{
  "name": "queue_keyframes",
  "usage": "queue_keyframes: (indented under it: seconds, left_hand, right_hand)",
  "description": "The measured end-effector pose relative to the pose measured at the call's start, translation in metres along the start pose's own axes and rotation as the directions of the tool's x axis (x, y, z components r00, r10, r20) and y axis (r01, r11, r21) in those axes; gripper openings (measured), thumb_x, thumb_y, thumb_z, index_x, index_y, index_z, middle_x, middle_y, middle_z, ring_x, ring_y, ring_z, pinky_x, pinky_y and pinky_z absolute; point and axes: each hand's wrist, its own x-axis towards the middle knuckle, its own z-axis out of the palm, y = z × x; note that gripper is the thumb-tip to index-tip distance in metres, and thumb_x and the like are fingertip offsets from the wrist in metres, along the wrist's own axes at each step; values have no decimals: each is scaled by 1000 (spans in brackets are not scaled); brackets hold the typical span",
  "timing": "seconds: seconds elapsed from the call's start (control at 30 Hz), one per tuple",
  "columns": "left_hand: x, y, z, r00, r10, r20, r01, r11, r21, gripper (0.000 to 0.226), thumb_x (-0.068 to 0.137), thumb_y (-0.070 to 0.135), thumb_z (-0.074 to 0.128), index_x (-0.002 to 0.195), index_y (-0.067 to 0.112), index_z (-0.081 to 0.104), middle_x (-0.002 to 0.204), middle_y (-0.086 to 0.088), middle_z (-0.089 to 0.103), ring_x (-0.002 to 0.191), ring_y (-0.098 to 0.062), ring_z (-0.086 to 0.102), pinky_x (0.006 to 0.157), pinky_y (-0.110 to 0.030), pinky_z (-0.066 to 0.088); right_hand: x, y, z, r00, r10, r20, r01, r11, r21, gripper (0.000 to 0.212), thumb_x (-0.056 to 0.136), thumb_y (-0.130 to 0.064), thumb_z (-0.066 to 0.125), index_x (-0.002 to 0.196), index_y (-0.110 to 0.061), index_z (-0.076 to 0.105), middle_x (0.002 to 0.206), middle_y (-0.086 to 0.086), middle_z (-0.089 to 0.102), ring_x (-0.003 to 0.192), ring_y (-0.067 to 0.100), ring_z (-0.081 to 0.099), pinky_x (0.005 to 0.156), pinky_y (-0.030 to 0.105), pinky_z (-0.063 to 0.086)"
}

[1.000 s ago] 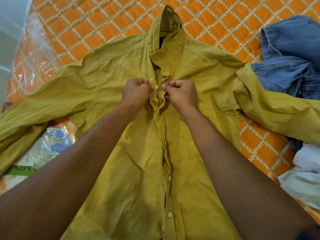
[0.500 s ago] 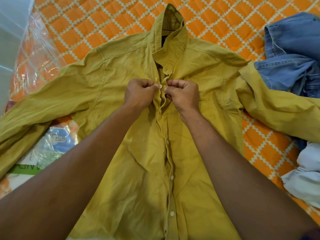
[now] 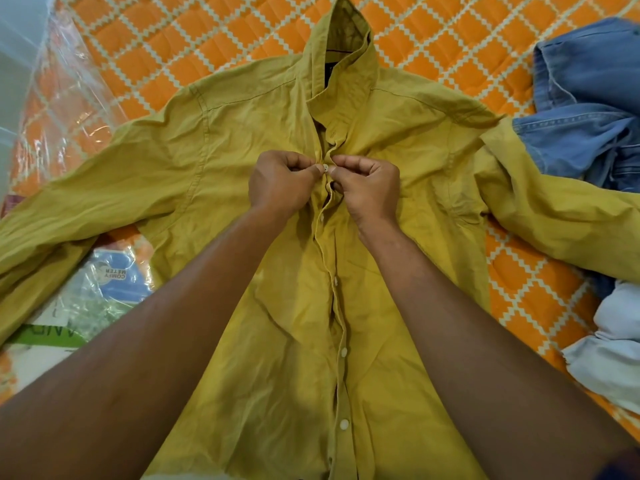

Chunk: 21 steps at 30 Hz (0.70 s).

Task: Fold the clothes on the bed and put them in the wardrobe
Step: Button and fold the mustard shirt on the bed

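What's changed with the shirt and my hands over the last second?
Very little. The left hand and right hand have edged closer together, thumbs now meeting at the white button on the yellow shirt. Both still pinch its front edges. The shirt, denim garment and pale garment lie as before.

mustard shirt point(image 3: 277, 140), orange-white diamond bedcover point(image 3: 207, 39), blue denim point(image 3: 588, 109)

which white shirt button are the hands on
The white button below the collar, pinched between left hand and right hand; the others lower down lie untouched.
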Motion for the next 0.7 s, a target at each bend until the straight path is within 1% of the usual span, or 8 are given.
queue_keyframes:
  seconds: [0.17,0.27,0.33,0.4,0.47,0.53,0.63,0.7]
  left_hand:
    - [1,1,-2,1000,-3,26,2,1000,25,14,83,29,80,71,27,74,75,5,75,78,-15,73,78,-43,62]
    - [3,3,-4,998,-25,50,25,1000,17,12,83,29,81,73,25,76,75,5,75,71,-9,68,79,-40,61]
    - [4,3,-5,997,-39,62,38,999,13,10,83,29,81,75,23,77,76,5,75,73,-10,70,81,-40,62]
    - [5,3,-6,997,-28,76,27,1000,15,10,83,29,81,76,22,78,76,5,76,76,-12,72,82,-42,61]
    - [6,1,-9,995,-20,101,19,1000,6,9,84,26,80,77,22,78,77,2,76,77,-15,72,83,-44,61]
    - [7,-1,-10,992,-4,126,2,1000,19,10,86,23,78,77,24,78,78,1,76,76,-14,71,84,-45,61]
    - [7,-1,-12,990,18,142,-21,1000,22,12,89,21,75,79,25,78,81,0,77,84,-20,74,85,-47,60]
    - [8,-1,-13,987,20,162,-24,999,26,18,91,19,72,75,27,77,79,0,77,82,-20,73,86,-47,60]
  right_hand:
    - [2,4,-2,999,-20,36,19,999,27,16,83,-3,79,98,-8,79,86,5,78,77,14,76,71,28,61]
    - [5,4,-8,995,-5,95,-2,998,70,15,89,2,69,100,-3,78,84,7,77,71,11,73,68,23,59]
    - [8,4,-12,991,20,131,-34,994,105,17,90,7,65,101,1,76,83,9,76,70,12,72,68,22,59]
    - [9,4,-14,988,14,152,-29,995,98,18,88,9,68,101,1,76,83,8,77,72,14,73,69,22,59]
    - [9,4,-11,987,-9,162,-2,998,66,16,85,6,74,98,-1,78,83,8,78,73,15,74,68,22,59]
    - [10,4,-8,989,-20,146,17,1000,23,16,81,2,80,96,-3,79,82,9,78,74,18,76,69,27,60]
    - [11,6,-4,992,-22,121,23,1000,-6,17,76,-3,86,92,-6,80,81,8,78,77,22,77,77,40,64]
    - [11,8,-1,994,-23,111,26,999,-26,18,75,-5,88,90,-8,79,81,7,78,77,22,77,78,43,64]
